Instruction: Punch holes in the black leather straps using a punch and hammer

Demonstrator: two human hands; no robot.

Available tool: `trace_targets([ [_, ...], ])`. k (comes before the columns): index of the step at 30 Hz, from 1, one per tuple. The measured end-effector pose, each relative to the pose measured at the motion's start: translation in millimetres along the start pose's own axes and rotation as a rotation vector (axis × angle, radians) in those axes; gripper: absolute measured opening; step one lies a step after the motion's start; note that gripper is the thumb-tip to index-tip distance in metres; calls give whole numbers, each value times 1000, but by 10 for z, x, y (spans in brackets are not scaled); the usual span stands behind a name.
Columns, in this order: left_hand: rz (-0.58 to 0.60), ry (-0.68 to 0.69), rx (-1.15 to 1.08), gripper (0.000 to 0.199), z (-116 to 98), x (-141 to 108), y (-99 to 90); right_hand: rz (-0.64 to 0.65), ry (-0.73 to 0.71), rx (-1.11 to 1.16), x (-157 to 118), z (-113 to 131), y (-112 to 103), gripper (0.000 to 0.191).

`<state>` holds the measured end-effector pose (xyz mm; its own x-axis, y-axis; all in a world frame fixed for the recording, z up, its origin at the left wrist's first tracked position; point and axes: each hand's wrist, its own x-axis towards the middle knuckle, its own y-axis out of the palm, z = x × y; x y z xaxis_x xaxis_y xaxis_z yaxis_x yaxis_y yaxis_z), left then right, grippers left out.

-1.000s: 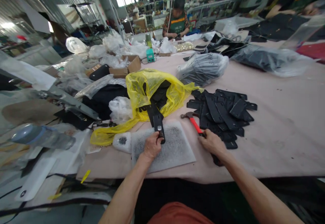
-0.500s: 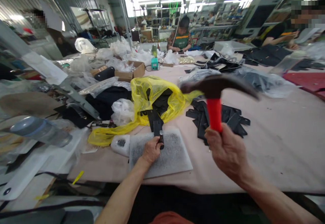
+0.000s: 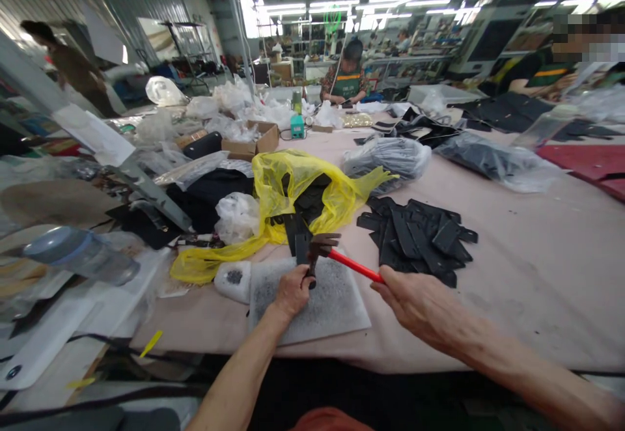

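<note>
My left hand [image 3: 291, 293] is closed around a short upright metal punch [image 3: 312, 281] over the white, black-speckled board [image 3: 336, 307]. Under and beyond the fingers, a black strip [image 3: 302, 247] reaches from the board toward the yellow bag. My right hand [image 3: 407, 297] grips the red handle of a claw hammer [image 3: 354, 267]. The hammer's dark head lies at the top of the punch and hides it; whether they touch, I cannot tell. Right of the board is a heap of black strap-like pieces [image 3: 417, 236].
Beyond the board sits an open yellow plastic bag [image 3: 273, 170] with black pieces inside. A small white block [image 3: 233, 280] adjoins the board's left side. Plastic-wrapped bundles [image 3: 385, 157] lie farther back. At left are a slanted metal post [image 3: 146, 187] and a large clear bottle [image 3: 81, 255]. Co-workers sit across the table.
My right hand has swung the hammer down and left, from raised above the black heap to the top of the punch. My left hand stays in place with the punch.
</note>
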<state>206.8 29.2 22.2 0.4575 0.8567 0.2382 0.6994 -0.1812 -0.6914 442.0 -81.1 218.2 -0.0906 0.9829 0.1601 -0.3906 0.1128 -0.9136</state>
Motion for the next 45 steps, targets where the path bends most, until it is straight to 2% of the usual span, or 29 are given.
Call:
trace_targets([
  [1,0,1,-1,14,-1,2,-2,20,20,-2,13,7,-55,27],
  [2,0,1,-3,14,-2,4,-3,-39,52,29,30,36,-120,28],
  [3,0,0,-5,14,-2,7,-5,-155,95,89,48,82,-184,29],
  [5,7,-2,-9,14,-2,13,-7,-487,207,261,70,187,-254,29],
  [6,9,-4,-10,14,-1,16,-8,-587,237,329,65,224,-246,30],
  [7,11,-5,-9,14,0,18,-7,-587,241,358,48,237,-211,31],
  [8,14,-5,-6,14,1,18,-4,-496,224,339,19,222,-155,31],
  [11,8,-1,10,13,13,18,10,14,163,130,-100,29,45,29],
  [12,2,2,13,13,19,18,15,100,192,91,-137,-65,101,27],
  [13,-8,5,15,12,25,18,19,127,237,90,-171,-163,153,27],
  [16,-19,11,7,13,35,20,22,67,385,205,-254,-463,351,31],
  [19,-12,7,-13,14,26,23,11,86,518,334,-345,-763,694,32],
  [21,-11,0,-23,15,16,24,1,152,601,296,-406,-930,949,30],
  [23,-11,-9,-19,14,8,26,-6,178,623,129,-436,-1010,1143,26],
  [25,-11,-19,-2,13,5,29,-8,124,549,-51,-404,-961,1251,21],
  [27,-12,-25,13,13,7,34,-4,28,409,-117,-296,-782,1303,27],
  [30,-16,-29,23,15,13,39,4,-37,181,18,-39,-381,1406,31],
  [32,-13,-26,18,17,10,39,5,-32,105,114,126,-128,1536,28],
  [35,-5,-30,-20,21,-9,36,-6,-18,127,135,274,103,1762,22],
  [38,-18,-74,-95,21,-30,52,-33,-37,164,129,309,146,1892,20],
  [43,-164,-273,-253,23,25,119,-103,-14,187,148,326,102,1869,18],
  [45,-175,-305,-277,24,61,128,-123,-4,194,145,339,104,1850,18],
])
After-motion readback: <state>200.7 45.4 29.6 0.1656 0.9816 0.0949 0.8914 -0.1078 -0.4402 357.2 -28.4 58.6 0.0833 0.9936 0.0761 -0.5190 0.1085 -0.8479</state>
